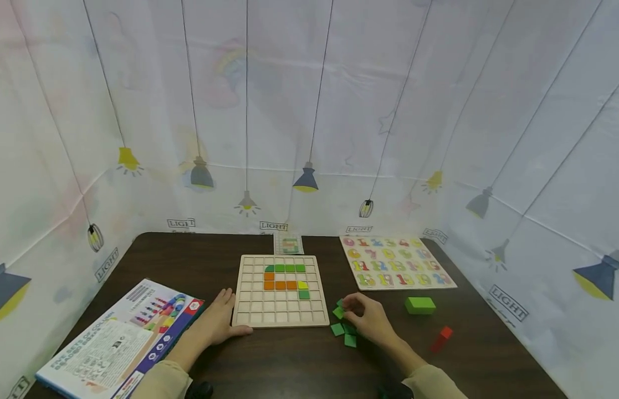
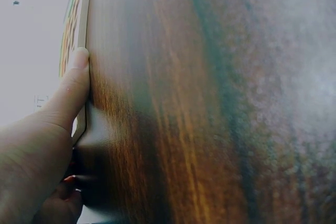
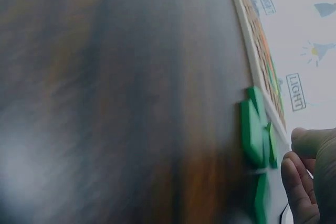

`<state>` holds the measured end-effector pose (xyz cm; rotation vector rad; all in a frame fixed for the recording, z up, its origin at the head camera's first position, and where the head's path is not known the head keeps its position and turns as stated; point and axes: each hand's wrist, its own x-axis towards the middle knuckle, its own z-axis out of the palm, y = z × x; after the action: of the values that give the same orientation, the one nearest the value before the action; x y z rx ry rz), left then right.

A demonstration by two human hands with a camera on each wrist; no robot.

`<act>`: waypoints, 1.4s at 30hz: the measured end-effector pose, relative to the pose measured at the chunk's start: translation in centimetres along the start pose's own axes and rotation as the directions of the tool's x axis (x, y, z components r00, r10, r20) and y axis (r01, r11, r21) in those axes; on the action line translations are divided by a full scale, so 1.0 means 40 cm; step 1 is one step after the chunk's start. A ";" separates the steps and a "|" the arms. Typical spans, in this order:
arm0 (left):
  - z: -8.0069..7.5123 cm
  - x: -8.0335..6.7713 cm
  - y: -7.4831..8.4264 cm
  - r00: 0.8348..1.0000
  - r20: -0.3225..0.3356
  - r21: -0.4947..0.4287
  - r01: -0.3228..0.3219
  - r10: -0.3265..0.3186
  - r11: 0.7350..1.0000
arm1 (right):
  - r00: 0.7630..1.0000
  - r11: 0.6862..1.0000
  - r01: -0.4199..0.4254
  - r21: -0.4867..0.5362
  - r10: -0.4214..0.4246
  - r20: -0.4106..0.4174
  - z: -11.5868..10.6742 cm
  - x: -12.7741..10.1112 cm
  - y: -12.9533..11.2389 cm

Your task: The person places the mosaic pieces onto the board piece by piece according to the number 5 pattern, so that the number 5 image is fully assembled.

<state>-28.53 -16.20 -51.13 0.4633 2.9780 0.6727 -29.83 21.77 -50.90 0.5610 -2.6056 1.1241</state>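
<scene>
1. Wooden grid board, pale and square, lies at lower centre of the head view on the dark brown tabletop.
2. Progress, judged: only a small cluster of cells is filled, with green tiles along the top, orange tiles below, then one yellow and one green at the cluster's right. Most cells are bare, so the bulk of the filling looks left to do.
3. Loose flat green square tiles lie just right of the board's lower right corner; in the right wrist view they sit close beside the board's edge.
4. Right hand: fingers curled over the green tiles, pinching one at its upper left.
5. Left hand: flat on the tabletop, fingers fairly straight, thumb pressed against the board's lower left edge, gripping nothing.
</scene>
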 end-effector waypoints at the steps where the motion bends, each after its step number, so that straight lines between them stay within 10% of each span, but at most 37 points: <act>1: 0.000 0.000 -0.001 1.000 -0.001 -0.001 0.000 0.000 1.000 | 1.000 1.000 -0.011 -0.005 0.011 -0.007 -0.004 -0.006 0.003; 42: 0.003 0.002 -0.004 1.000 0.006 0.009 -0.007 0.006 1.000 | 0.982 0.980 -0.191 -0.049 0.191 -0.003 -0.059 -0.101 0.046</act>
<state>-28.65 -16.25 -51.31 0.4750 2.9758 0.6580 -26.86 25.68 -52.00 0.3060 -2.7278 1.1102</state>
